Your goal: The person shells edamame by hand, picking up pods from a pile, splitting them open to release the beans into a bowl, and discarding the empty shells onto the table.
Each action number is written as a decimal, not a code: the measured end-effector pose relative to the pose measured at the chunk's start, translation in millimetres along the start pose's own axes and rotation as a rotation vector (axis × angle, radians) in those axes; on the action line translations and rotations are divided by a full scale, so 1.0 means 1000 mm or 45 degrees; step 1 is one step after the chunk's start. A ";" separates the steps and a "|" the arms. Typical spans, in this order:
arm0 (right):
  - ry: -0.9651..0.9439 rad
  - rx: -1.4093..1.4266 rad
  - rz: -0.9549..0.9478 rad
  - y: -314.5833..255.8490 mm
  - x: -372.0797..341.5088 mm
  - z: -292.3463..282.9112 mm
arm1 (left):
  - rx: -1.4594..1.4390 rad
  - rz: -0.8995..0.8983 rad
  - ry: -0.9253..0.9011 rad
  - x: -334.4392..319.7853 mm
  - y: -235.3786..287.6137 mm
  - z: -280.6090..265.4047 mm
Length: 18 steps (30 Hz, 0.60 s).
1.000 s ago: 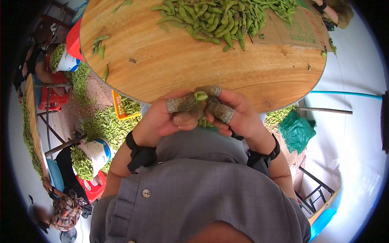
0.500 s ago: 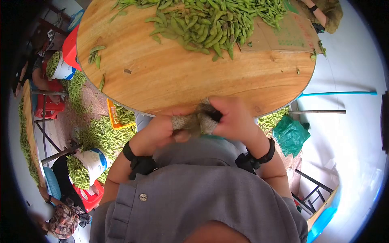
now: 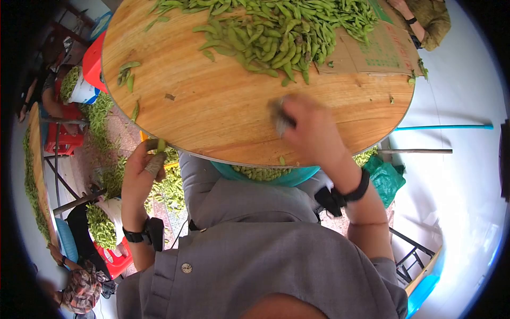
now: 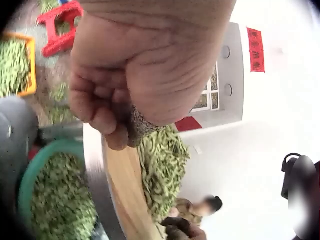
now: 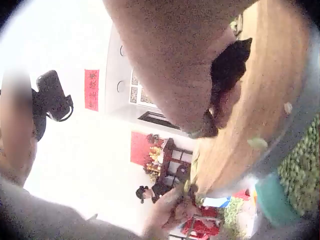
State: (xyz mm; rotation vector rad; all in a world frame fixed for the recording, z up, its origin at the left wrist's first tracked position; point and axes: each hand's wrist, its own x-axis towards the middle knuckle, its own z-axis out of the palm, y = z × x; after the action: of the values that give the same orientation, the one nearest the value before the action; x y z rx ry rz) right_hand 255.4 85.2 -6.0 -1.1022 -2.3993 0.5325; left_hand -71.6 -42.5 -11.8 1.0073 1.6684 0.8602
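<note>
My left hand is off the table's left front edge, pinching a green bean pod between thumb and finger. Wrappings cover some of its fingertips. Blurred in the head view, my right hand is over the wooden table, short of the heap of bean pods. Dark and grey coverings wrap its fingers, which bend inward in the right wrist view; I cannot tell whether they hold anything. Below the table edge, a green basin on the lap holds shelled beans.
Flattened cardboard lies under the heap's right side. A few loose pods are at the table's left. On the floor are buckets of pods, scattered pods and a green bag. Another person's arm is at the far right.
My hands were together over the lap, working at a pod. They have separated: the left moved out to the left with a pod, the right forward over the table. The basin now shows.
</note>
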 end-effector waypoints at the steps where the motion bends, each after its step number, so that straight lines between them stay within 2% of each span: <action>1: 0.143 -0.145 0.052 0.008 0.013 -0.001 | 0.003 0.003 0.005 -0.002 -0.010 -0.011; 3: 0.327 -0.331 0.115 0.025 0.040 0.007 | 0.300 0.110 0.159 -0.003 -0.029 -0.026; 4: 0.332 -0.326 0.113 0.031 0.048 0.009 | 0.488 0.170 0.213 -0.005 -0.031 -0.029; 5: 0.262 -0.453 0.129 0.037 0.054 0.010 | 0.492 0.171 0.216 -0.006 -0.028 -0.029; 7: 0.193 -0.579 0.141 0.034 0.057 0.007 | 1.086 0.533 0.444 -0.008 -0.018 -0.023; 9: 0.378 -0.482 -0.019 0.021 0.047 -0.001 | 1.120 0.516 0.514 -0.003 -0.001 -0.010; 10: 0.370 -0.483 -0.021 0.014 0.041 -0.004 | 0.920 0.543 0.466 0.001 0.009 0.002; 11: 0.381 -0.306 0.025 0.007 0.034 -0.007 | 0.718 0.569 0.418 0.006 0.016 0.016; 12: 0.392 -0.130 0.070 -0.001 0.027 -0.010 | 0.636 0.638 0.326 0.013 0.023 0.031; 13: 0.389 -0.134 0.070 -0.012 0.021 -0.012 | 0.555 0.709 0.235 0.019 0.030 0.049; 15: 0.040 0.924 0.608 -0.033 0.012 -0.014 | 0.361 0.784 0.007 0.021 0.056 0.089; 16: 0.041 0.921 0.609 -0.035 0.006 -0.013 | 0.075 0.707 -0.177 0.024 0.058 0.107; 17: -0.079 1.123 0.707 -0.035 0.000 -0.010 | -0.210 0.621 -0.359 0.029 0.055 0.120; 18: -0.204 1.324 0.805 -0.033 -0.005 -0.007 | -0.211 0.619 -0.358 0.033 0.050 0.125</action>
State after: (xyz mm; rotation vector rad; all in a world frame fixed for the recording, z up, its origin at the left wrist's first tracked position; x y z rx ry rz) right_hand 242.0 61.9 15.3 -1.2523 -1.3975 1.8399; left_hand 52.5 18.5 -14.5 1.3732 1.1108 1.0913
